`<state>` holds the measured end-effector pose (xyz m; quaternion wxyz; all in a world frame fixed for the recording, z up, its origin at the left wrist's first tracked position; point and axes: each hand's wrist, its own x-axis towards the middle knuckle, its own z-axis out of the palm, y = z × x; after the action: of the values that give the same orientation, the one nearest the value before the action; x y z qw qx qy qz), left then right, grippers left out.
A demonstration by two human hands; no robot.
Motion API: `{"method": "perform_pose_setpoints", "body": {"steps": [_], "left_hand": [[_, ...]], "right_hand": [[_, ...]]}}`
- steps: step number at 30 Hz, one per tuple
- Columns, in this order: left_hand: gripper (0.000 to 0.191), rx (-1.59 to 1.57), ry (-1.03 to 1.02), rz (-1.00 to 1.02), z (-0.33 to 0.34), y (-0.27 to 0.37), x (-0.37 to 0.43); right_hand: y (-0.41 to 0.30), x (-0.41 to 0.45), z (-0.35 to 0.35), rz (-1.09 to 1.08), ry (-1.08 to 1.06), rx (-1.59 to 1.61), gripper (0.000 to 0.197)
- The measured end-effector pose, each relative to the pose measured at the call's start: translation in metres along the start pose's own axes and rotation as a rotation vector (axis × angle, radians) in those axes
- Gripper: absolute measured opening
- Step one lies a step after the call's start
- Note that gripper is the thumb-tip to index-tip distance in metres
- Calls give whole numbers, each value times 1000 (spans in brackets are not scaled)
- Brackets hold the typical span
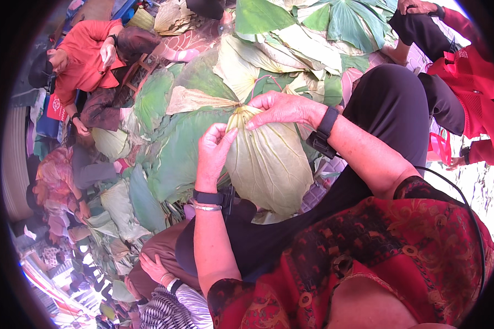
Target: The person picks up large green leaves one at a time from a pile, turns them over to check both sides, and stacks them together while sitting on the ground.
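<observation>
Between my two hands hangs a folded, pale green lotus leaf (269, 164), its ribs fanning down from a gathered top. My left hand (214, 148) pinches the leaf's left edge between thumb and fingers. Higher up, my right hand (280, 109) grips it near the gathered top, thumb on the front face. A dry, tan leaf piece (201, 100) sticks out to the left of that top. Behind the held leaf spreads a broad green lotus leaf (181, 144). Both wrists wear black straps, and a silver bangle circles the left one.
Piled lotus leaves (280, 49), pale and green, cover the ground ahead. More leaves (123, 205) lie at the left. A person in an orange shirt (88, 53) sits at upper left, another in red (473, 90) at right. Close by my left, a person's hand (154, 267) rests on a brown-clothed leg.
</observation>
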<state>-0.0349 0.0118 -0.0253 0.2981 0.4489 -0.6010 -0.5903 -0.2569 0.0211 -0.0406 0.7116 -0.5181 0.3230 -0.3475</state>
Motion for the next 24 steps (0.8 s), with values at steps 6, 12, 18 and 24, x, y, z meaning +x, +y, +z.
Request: {"method": "perform_pose_setpoints", "body": {"steps": [6,12,18,24], "left_hand": [[17,-78,-189,-180,-9,-1,-4],[26,-14,-161,-278,-44,8,-7],[23,13,2,-226,-70,12,-13],[19,-286,235,-138,-72,4,-6]], "right_hand": [[-2,3,-8,42,312,59,17],[-14,-6,-48,-44,506,300,16],[-15,-13,-62,-76,647,382,22],[-10,-12,-68,-51,721,514,24]]}}
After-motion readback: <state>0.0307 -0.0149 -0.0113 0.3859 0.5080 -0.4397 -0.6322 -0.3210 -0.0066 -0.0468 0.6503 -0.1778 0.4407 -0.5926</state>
